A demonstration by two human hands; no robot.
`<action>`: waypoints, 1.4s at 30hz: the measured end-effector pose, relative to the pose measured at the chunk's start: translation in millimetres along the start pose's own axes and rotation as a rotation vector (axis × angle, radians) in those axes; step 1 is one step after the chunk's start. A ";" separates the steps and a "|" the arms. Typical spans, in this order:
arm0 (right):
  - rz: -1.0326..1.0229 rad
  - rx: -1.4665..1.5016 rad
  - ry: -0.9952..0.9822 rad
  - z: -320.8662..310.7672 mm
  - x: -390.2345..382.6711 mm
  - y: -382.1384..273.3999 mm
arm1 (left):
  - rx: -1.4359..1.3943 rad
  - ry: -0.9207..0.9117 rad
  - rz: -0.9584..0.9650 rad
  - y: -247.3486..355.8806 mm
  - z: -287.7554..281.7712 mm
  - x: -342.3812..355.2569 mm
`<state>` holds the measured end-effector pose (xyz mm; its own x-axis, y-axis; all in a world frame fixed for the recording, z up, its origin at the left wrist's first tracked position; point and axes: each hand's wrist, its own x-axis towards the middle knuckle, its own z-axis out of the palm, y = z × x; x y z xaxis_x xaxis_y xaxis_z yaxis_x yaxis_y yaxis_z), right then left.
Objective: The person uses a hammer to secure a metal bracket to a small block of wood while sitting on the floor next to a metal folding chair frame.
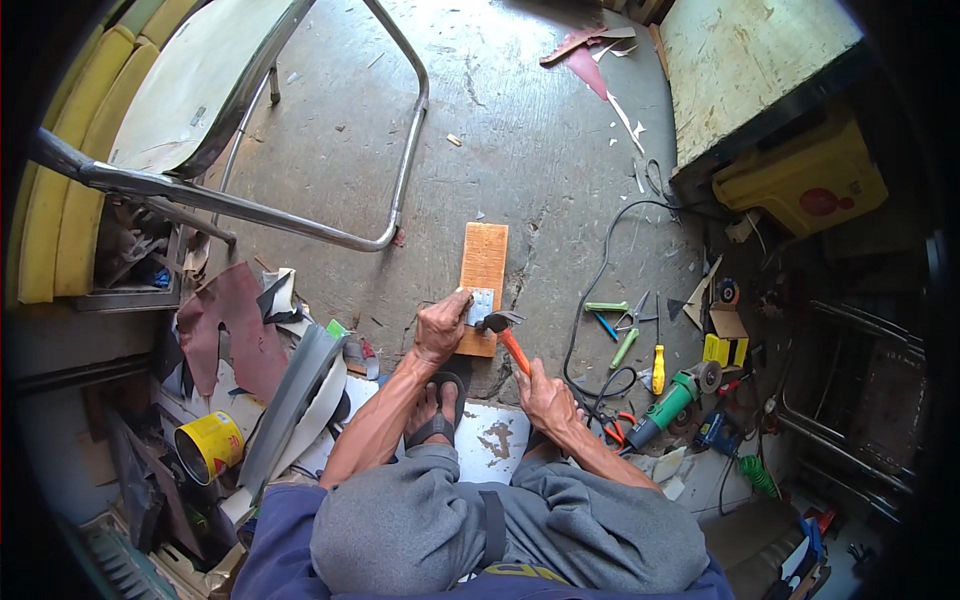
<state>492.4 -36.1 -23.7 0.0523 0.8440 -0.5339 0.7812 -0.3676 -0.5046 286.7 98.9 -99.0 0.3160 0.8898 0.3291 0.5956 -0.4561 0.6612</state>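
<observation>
A flat wooden board (486,250) lies on the floor in front of my feet. On its nearer half rests a small silvery metal plate (481,303). My left hand (440,328) is closed at the plate's left edge, its fingers pinched together; whatever they hold is hidden. From the right, my right hand (548,400) grips the orange handle of a claw hammer (512,348). The hammer's dark head is at the plate's near right corner, over the board; I cannot tell whether it touches.
Right of me lie pliers (636,312), a yellow screwdriver (658,370), a green angle grinder (676,405) and a black cable (577,330). A metal-framed chair (400,200) stands at the far left. Nearer left are a yellow can (208,447) and red material scraps (230,335).
</observation>
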 end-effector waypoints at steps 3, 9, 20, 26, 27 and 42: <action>-0.027 0.021 0.041 0.8 1.9 2.9 | -0.013 0.014 0.001 2.8 -0.2 1.0; -0.220 0.117 0.270 -13.1 3.9 -4.8 | -0.041 0.034 0.022 -1.6 0.2 -1.3; -0.394 -0.070 0.348 -23.4 9.5 -23.1 | -0.091 -0.014 -0.028 -4.0 -2.4 -6.9; -0.360 -0.092 0.311 -25.7 14.8 -23.5 | -0.069 -0.018 -0.029 -6.6 -1.3 -6.5; -0.286 -0.154 0.242 -25.2 16.9 -21.3 | -0.060 -0.006 -0.009 -8.0 0.7 -6.0; -0.312 -0.161 0.255 -23.6 15.8 -21.5 | -0.041 -0.010 0.004 -4.5 -2.8 -2.7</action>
<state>491.1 -5.7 -5.3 -0.0656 0.9819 -0.1774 0.8700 -0.0308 -0.4921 281.1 98.6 -101.0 0.3261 0.8876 0.3254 0.5635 -0.4589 0.6870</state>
